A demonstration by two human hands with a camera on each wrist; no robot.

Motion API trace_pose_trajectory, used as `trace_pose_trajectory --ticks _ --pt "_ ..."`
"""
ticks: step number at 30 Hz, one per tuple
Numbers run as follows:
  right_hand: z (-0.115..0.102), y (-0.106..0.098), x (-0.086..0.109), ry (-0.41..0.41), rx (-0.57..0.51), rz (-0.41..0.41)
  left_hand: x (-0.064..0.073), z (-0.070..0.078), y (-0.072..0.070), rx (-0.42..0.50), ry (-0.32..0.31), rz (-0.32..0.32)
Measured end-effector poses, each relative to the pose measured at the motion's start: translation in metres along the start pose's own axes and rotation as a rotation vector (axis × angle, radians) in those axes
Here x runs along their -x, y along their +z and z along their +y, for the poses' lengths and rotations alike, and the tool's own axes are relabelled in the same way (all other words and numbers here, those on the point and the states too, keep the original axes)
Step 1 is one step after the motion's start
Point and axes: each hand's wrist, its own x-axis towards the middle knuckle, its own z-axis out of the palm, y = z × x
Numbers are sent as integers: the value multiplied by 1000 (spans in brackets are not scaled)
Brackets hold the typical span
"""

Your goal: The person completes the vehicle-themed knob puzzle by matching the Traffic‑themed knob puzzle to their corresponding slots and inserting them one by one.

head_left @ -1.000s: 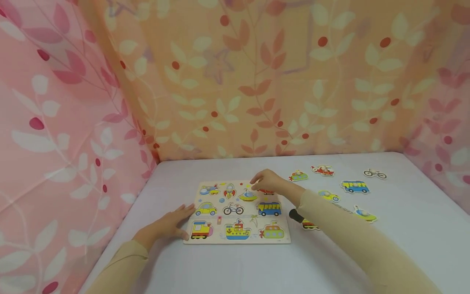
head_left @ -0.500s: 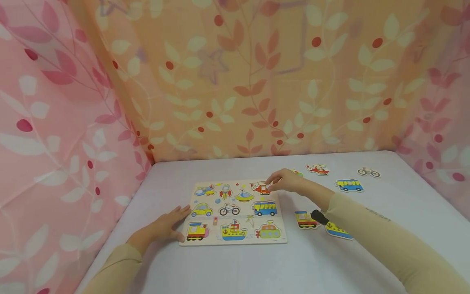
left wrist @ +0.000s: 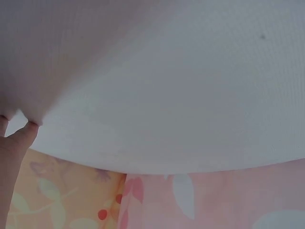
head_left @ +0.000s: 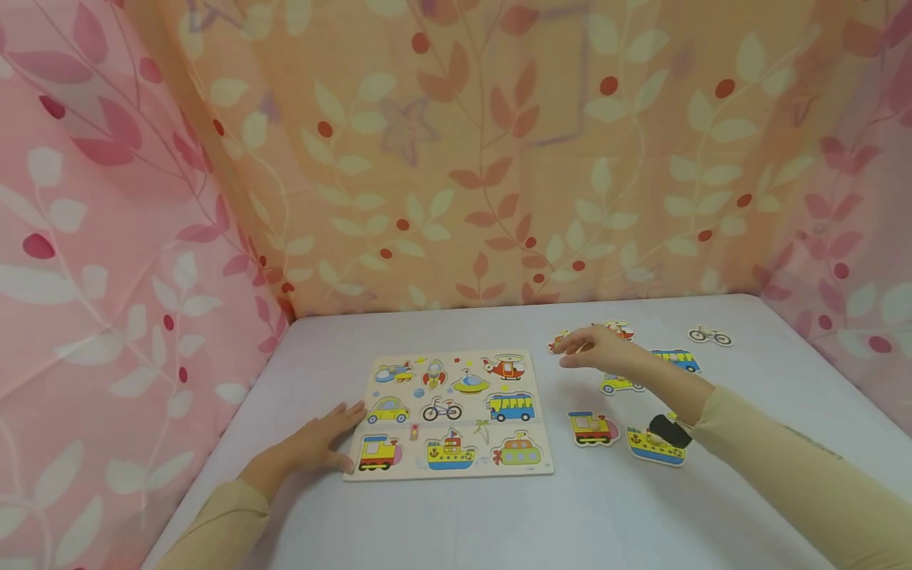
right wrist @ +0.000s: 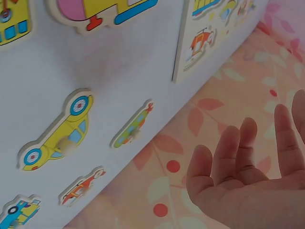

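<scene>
A wooden peg puzzle board (head_left: 537,427) with vehicle pictures lies on the table. My left hand (head_left: 317,443) rests at its left edge, fingers extended; in the left wrist view only a few fingertips (left wrist: 32,125) show. To the right of the board, my right hand (head_left: 606,352) hovers with loosely bent fingers, holding nothing. The right wrist view shows that hand (right wrist: 248,176) with its fingers apart. Nearest to it are the submarine piece (head_left: 558,343), the helicopter piece (head_left: 624,332) and the yellow car piece (head_left: 620,385), each partly covered in the head view.
A train piece (head_left: 593,428) and a ship piece (head_left: 654,453) lie right of the board. Farther right are a bus piece (head_left: 682,361) and a bicycle piece (head_left: 710,336). A black device (head_left: 670,431) sits at the right wrist. Patterned curtains (head_left: 427,198) enclose the table.
My right hand has moved right, from over the board's top right corner to above the loose pieces. My left hand stays at the board's edge. The head view has shifted slightly.
</scene>
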Motion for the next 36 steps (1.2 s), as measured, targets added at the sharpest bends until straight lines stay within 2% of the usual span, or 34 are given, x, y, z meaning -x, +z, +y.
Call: trace_pose_trajectory --ticks 8,15,19,26,36 --pt "16 -17 21 41 23 17 0 2 -2 -4 -10 7" --pt "29 -31 33 50 11 -4 1 1 -3 -6 37 14" --pt "37 -38 41 66 7 -18 2 0 -2 -4 44 11" --pt "49 -45 51 49 11 -22 1 -1 -1 3 41 2" --pt "80 -61 67 -6 48 -136 0 -1 -2 2 33 -3"
